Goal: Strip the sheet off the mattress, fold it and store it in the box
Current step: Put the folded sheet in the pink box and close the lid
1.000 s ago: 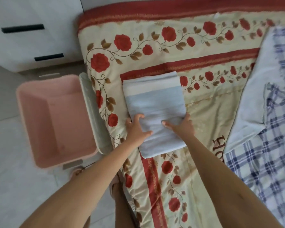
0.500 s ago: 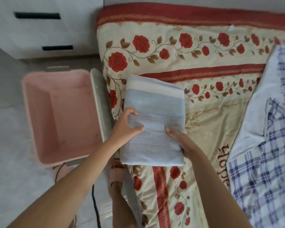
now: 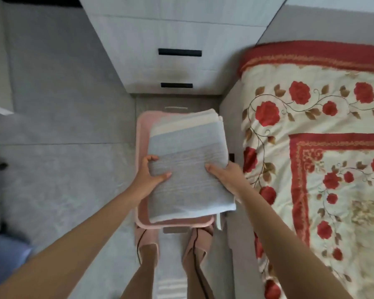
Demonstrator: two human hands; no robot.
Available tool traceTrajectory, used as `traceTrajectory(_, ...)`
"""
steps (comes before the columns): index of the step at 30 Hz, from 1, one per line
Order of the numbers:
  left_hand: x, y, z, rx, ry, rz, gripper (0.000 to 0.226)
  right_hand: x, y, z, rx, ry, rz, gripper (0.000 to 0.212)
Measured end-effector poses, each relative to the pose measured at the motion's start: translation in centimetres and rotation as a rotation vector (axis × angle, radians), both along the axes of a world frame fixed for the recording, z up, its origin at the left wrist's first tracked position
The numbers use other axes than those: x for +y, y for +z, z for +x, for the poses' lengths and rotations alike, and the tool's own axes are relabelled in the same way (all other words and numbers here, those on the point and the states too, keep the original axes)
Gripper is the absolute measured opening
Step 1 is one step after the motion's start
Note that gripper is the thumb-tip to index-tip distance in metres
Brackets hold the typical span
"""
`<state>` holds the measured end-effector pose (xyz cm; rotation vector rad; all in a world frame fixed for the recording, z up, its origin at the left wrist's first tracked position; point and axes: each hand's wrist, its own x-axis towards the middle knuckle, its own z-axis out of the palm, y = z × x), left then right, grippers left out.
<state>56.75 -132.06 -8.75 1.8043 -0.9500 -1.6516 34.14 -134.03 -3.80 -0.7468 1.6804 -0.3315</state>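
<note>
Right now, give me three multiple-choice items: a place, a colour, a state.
1. Where is the folded sheet? A) on the bed B) held over the box C) on the floor
2. What colour is the box? A) pink B) green C) black
3. The left hand and right hand: A) both grip the sheet B) both hang idle C) only one touches it
1 B, the box rim shows beneath it; 2 A, its rim is pink; 3 A, each curls round an edge.

Centre frame, the sheet [image 3: 186, 169] is pale blue-grey with cream bands, the box [image 3: 175, 225] pink; right, the mattress [image 3: 333, 190] is cream with red roses.
</note>
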Motion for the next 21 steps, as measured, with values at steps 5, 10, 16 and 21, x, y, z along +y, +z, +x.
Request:
traceTrajectory(5,-0.2,-8.0,1.1,-0.083,0.035,0.046,0.055,-1.1,-8.8,2.0,-0.014,-0.017,0.103,0.038)
traceTrajectory(10,0.2,-15.2,1.3,-0.233,-0.037,0.054,0.055,0.4,-17.3,2.9,-0.019,-0.048,0.055,0.037)
traceTrajectory(16,1.6,-21.5,0.6,-0.45,-0.112,0.049,0.055,2.6,-26.0,3.7,0.081,-0.073,0.016,0.056)
traceTrajectory(21,3.1,-25.3,-0.1,-0.473,-0.17,0.114,0.045,3.7,-31.3,3.8,0.176,-0.087,0.043,0.05)
